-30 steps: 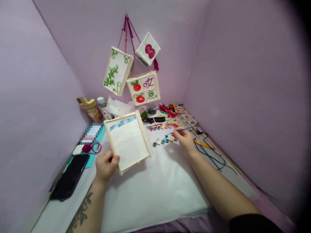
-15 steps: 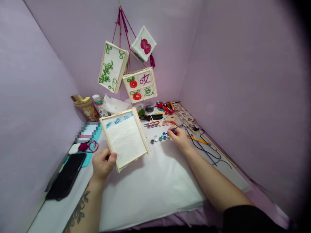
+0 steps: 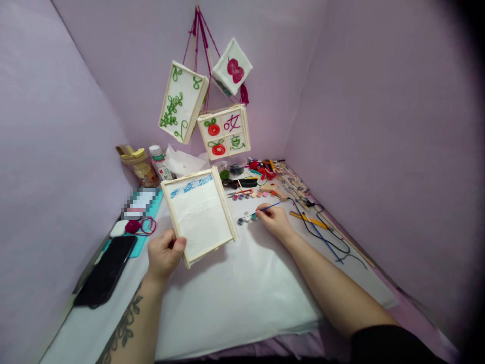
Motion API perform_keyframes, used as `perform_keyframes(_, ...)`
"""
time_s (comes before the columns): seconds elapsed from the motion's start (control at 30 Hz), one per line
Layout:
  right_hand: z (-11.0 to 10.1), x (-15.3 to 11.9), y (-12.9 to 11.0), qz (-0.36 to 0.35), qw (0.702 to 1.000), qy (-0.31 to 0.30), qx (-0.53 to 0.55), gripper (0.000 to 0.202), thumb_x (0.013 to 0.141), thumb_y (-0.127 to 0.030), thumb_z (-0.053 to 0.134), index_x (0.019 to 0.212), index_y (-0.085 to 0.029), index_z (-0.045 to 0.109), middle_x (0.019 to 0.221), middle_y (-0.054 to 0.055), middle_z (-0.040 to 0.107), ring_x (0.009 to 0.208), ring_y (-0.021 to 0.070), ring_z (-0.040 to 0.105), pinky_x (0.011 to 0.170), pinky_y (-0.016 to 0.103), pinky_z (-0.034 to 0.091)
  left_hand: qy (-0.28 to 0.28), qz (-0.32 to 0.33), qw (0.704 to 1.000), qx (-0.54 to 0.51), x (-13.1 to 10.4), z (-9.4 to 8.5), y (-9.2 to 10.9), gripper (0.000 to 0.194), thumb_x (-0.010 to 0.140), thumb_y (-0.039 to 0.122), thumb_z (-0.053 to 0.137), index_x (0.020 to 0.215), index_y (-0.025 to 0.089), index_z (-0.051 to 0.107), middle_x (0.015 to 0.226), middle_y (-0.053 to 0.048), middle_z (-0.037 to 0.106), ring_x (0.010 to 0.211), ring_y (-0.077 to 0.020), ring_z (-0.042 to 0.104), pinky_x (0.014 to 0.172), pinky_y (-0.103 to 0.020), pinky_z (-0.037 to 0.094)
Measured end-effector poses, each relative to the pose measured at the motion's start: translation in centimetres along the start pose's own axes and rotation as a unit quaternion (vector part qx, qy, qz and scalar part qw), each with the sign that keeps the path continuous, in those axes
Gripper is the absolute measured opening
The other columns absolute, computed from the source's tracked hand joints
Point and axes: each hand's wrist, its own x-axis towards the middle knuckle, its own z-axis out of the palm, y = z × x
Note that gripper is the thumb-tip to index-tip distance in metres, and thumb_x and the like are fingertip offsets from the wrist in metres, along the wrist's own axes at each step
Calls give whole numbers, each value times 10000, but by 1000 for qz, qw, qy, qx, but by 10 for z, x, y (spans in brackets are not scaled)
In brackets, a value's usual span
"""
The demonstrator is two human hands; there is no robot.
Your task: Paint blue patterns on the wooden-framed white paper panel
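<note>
My left hand (image 3: 165, 254) grips the lower left corner of a wood-framed white panel (image 3: 202, 220), thumb on its front. A strip of blue paint (image 3: 191, 186) runs along the panel's top, and the rest of its face is white. Between the fingertips of my right hand (image 3: 276, 220) is a thin blue paintbrush (image 3: 272, 206), its tip pointing left over the small paint pots (image 3: 247, 218). My right hand hides some of those pots. A second row of paint pots (image 3: 250, 195) stands farther back.
Three decorated frames (image 3: 224, 132) hang from purple cords at the back. A black phone (image 3: 108, 270) lies at the left beside a purple yarn ball (image 3: 132, 226). Black-handled pliers (image 3: 245, 183) lie behind the pots. A black cable (image 3: 322, 222) and another brush (image 3: 322, 235) lie at the right.
My right hand has moved a little left with the paintbrush, bringing it from the blue pots toward the grey and white ones. The whole view has shifted slightly; the panel stays in my left hand.
</note>
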Motion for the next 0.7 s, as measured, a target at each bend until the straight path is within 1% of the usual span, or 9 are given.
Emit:
perform_keyframes(0.3, 2, 0, 3, 10, 1000, -6, 24, 192, 762, -347, 572, 754, -187, 676, 631, 3, 653, 543, 137, 543, 570, 260, 422, 6, 13, 1000, -9, 2, -1, 5, 365, 780, 345, 520, 494, 205, 342, 440, 50, 335, 408, -88, 329, 415, -239, 276)
perform_keyframes(0.43, 3, 1, 2, 37, 997, -1, 70, 188, 731, -357, 606, 729, -177, 663, 619, 2, 647, 554, 138, 561, 565, 255, 427, 1, 4, 1000, -3, 1, -1, 5, 376, 775, 357, 513, 487, 206, 325, 435, 48, 331, 407, -90, 329, 415, -240, 275)
perform_keyframes(0.5, 2, 1, 1, 63, 991, 0, 119, 191, 710, -366, 632, 719, -176, 644, 602, 2, 644, 535, 133, 556, 535, 249, 418, 1, 6, 1000, 1, 2, -1, 7, 369, 773, 355, 510, 485, 206, 334, 435, 45, 343, 408, -92, 338, 415, -239, 277)
perform_keyframes(0.57, 0, 2, 0, 96, 974, 26, 201, 208, 685, -380, 664, 721, -181, 615, 578, -2, 634, 495, 122, 537, 488, 237, 399, 1, 6, 1000, 0, 3, -1, 9, 366, 769, 359, 505, 482, 207, 337, 433, 43, 350, 407, -93, 340, 412, -239, 274)
perform_keyframes(0.63, -4, 4, 1, 124, 941, 97, 300, 227, 653, -385, 693, 717, -197, 582, 547, -21, 606, 450, 107, 510, 438, 222, 373, 1, 5, 1000, -3, 3, -2, 10, 365, 767, 362, 500, 480, 207, 336, 430, 42, 351, 404, -92, 337, 410, -239, 272)
perform_keyframes(0.7, -11, 7, -2, 128, 899, 172, 383, 224, 631, -371, 703, 700, -212, 560, 527, -41, 570, 426, 97, 496, 412, 211, 360, -3, 3, 1000, -7, 3, -2, 10, 369, 771, 371, 491, 482, 208, 330, 431, 41, 349, 403, -91, 333, 412, -240, 268)
